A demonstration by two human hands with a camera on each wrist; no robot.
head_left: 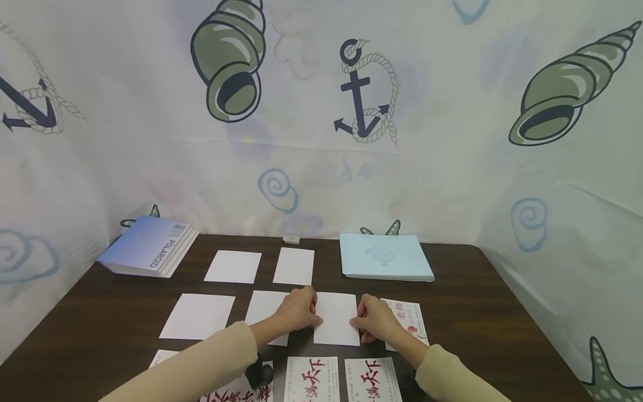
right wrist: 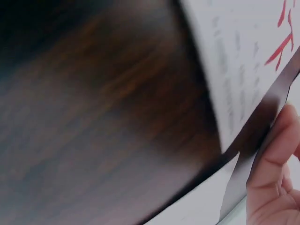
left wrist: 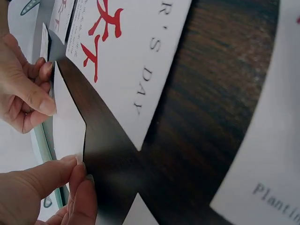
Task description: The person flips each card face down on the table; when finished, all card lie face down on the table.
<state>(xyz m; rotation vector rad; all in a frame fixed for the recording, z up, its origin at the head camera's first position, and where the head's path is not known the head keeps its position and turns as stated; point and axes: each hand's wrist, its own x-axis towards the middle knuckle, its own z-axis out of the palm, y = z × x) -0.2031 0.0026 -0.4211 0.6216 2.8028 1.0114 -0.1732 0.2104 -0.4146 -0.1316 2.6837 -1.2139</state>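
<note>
A blank white card point(head_left: 336, 319) lies between the two hands in the middle row on the dark table. My left hand point(head_left: 300, 309) pinches its left edge between thumb and fingers, and my right hand point(head_left: 374, 318) pinches the right edge. In the left wrist view the card point(left wrist: 68, 117) spans from the left hand point(left wrist: 42, 192) to the right hand point(left wrist: 23, 86). Behind the left hand, another white card point(head_left: 263, 310) is partly covered. A printed card point(head_left: 409, 321) with red marks sits partly behind the right hand point(right wrist: 276, 180).
Closer to me lie cards with red lettering, such as one point(head_left: 311, 379) and another point(head_left: 373, 379). More white cards point(head_left: 197, 316) are spread left and behind. A blue POLAROID box point(head_left: 145, 245) stands back left; a light-blue stack point(head_left: 384, 257) lies back right, a small whitish block point(head_left: 291, 239) between them.
</note>
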